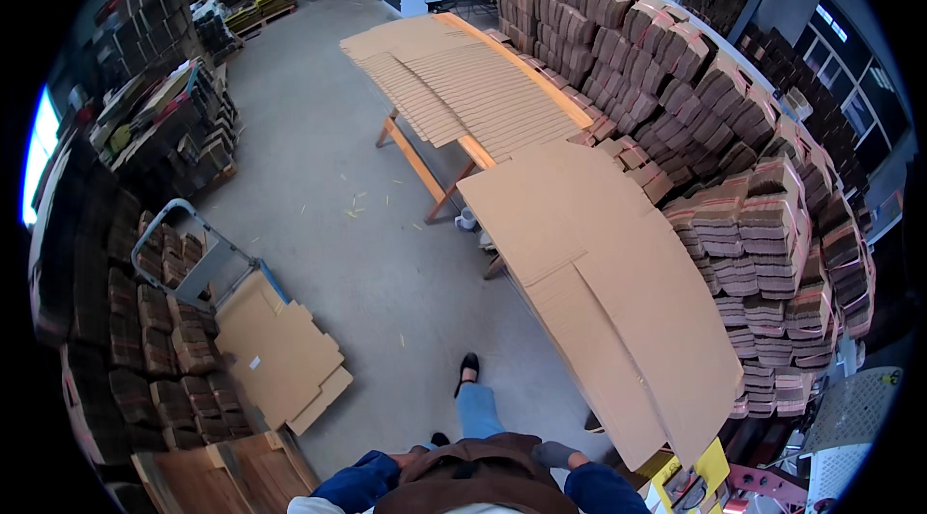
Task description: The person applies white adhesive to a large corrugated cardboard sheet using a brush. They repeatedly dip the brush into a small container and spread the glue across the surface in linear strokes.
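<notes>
Cardboard sheet (618, 292): bundled stacks (772, 234) at 2 o'clock, trolley (206, 273) at 9 o'clock; lies 1 o'clock from right hand (554, 456), apart. Fingers, left hand (413, 456) included: state indeterminable.

Left head-worn fisheye looks down and ahead: wearer (473, 490) close below, floor (290, 128) reaching far off.
</notes>
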Available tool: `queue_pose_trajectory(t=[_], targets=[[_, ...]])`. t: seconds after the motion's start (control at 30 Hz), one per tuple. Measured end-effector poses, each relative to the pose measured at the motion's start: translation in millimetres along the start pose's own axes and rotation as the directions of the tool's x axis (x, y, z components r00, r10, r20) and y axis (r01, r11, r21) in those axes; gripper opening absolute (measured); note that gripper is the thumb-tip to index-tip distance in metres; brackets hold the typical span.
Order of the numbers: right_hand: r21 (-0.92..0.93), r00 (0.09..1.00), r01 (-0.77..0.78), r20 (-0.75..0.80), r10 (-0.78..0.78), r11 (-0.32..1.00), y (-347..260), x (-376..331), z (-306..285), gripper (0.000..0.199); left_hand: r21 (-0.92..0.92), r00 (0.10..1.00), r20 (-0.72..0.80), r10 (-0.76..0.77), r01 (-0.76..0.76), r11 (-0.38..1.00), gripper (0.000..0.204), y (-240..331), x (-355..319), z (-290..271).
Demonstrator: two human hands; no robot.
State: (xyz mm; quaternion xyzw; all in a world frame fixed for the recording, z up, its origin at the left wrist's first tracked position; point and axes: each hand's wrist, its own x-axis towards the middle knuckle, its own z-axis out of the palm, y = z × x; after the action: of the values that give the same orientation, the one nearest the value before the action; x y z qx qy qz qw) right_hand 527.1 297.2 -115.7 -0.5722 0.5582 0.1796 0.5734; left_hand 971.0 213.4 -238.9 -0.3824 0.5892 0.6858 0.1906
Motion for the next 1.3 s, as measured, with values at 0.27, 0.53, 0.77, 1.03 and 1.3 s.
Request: queue_pose_trajectory(t=[0.27,0.53,0.77,1.03,1.3], targets=[[-0.125,0.869,0.040,-0.485,-0.096,0.991,-123,70,-227,0.041,0.002,0.999,0.030,-0.018,0.018,1.000,0.028,21,-2,-157],[-0.142,0.717,0.037,-0.686,-0.125,0.989,-206,96,-469,0.035,0.021,0.996,0.029,0.079,-0.079,0.997,0.027,87,27,-323],[0.055,0.766,-0.046,-0.639,0.070,0.997,-229,127,-507,0.033,0.132,0.995,-0.042,0.095,-0.089,0.987,0.024,138,67,-493],[0.521,0.648,-0.015,-0.645,0.405,0.854,-210,161,-404,0.035,0.162,0.999,-0.037,0.007,-0.001,0.987,0.017,226,149,-626],[0.441,0.411,-0.223,-0.766,0.494,0.870,-176,152,-186,0.031,0.313,0.955,0.298,0.001,-0.099,0.945,0.020,305,179,-564]])
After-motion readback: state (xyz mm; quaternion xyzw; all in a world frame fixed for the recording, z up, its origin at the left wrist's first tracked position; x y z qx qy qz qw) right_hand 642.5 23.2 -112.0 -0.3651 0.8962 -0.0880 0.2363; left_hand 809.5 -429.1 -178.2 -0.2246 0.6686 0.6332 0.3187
